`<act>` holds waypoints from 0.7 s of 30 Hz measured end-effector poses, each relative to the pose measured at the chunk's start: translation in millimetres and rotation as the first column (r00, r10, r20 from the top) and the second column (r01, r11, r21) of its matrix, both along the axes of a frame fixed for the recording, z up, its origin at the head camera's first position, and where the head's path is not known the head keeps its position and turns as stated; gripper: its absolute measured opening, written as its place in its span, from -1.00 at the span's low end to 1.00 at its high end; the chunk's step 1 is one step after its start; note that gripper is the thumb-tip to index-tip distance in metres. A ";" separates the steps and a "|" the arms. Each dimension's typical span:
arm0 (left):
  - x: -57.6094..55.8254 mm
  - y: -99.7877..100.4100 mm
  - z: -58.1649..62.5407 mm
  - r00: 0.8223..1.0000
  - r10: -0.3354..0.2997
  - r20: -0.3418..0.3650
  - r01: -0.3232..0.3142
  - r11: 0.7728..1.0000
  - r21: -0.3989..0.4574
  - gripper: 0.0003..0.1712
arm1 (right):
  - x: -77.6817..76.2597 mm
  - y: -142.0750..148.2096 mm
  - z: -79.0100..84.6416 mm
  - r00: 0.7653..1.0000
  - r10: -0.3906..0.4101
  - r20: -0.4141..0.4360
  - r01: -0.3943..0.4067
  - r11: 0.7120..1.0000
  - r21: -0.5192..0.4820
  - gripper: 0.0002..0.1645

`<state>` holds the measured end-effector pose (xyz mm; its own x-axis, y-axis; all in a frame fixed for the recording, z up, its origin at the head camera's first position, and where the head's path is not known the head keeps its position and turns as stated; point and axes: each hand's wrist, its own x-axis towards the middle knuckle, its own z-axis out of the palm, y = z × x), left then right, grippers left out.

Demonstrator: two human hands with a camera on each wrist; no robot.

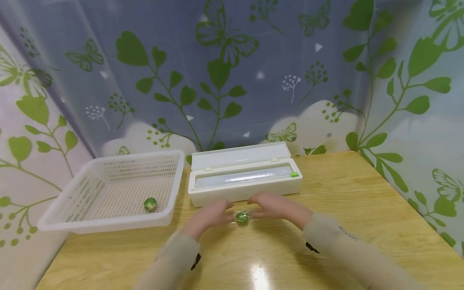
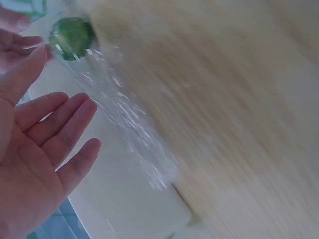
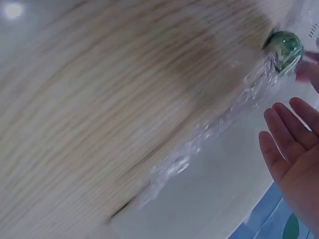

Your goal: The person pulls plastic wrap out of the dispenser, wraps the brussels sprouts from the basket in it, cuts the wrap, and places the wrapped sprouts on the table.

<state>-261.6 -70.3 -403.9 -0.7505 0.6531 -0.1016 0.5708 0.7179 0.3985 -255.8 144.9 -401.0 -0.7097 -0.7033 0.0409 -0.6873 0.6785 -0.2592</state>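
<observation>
A Brussels sprout point(image 1: 242, 217) wrapped in clear cling film lies between my two hands, low over the wooden table. The film trails out from the sprout as a long crinkled strip point(image 2: 127, 122). My left hand point(image 1: 214, 216) is just left of the sprout, palm and loosely extended fingers showing in the left wrist view. On the other side is my right hand point(image 1: 273, 208), its fingers point(image 3: 286, 132) fairly straight and apart from the film strip in the right wrist view. Behind the hands stands a white cling film dispenser point(image 1: 246, 190), lid raised, a film roll point(image 1: 246, 176) inside.
To the left, a white perforated plastic basket point(image 1: 112, 224) holds one unwrapped Brussels sprout point(image 1: 150, 204). A green slide cutter point(image 1: 294, 174) sits at the dispenser's right end. A patterned curtain point(image 1: 275, 80) hangs behind the wooden table point(image 1: 348, 209).
</observation>
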 end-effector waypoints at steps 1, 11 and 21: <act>-2.1 3.7 -0.1 1.000 0.004 0.009 -0.004 1.000 0.005 -0.49 | -0.7 -4.2 -0.6 1.000 -0.004 0.023 0.004 1.000 0.000 -0.54; -8.3 19.2 -9.4 0.996 -0.072 0.056 0.071 0.997 0.033 -0.88 | -5.9 -21.1 -11.2 0.989 0.058 0.133 -0.046 0.995 -0.087 -0.71; -6.4 20.9 -11.7 0.995 -0.084 0.047 0.081 0.995 0.060 -0.94 | -8.2 -26.4 -20.3 0.980 0.043 0.194 -0.021 0.993 -0.116 -0.86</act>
<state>-268.1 -49.4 -415.6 -0.6889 0.7183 -0.0971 0.6056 0.6439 0.4676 -264.0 118.5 -421.4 -0.6889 -0.7247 -0.0162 -0.6364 0.6154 -0.4650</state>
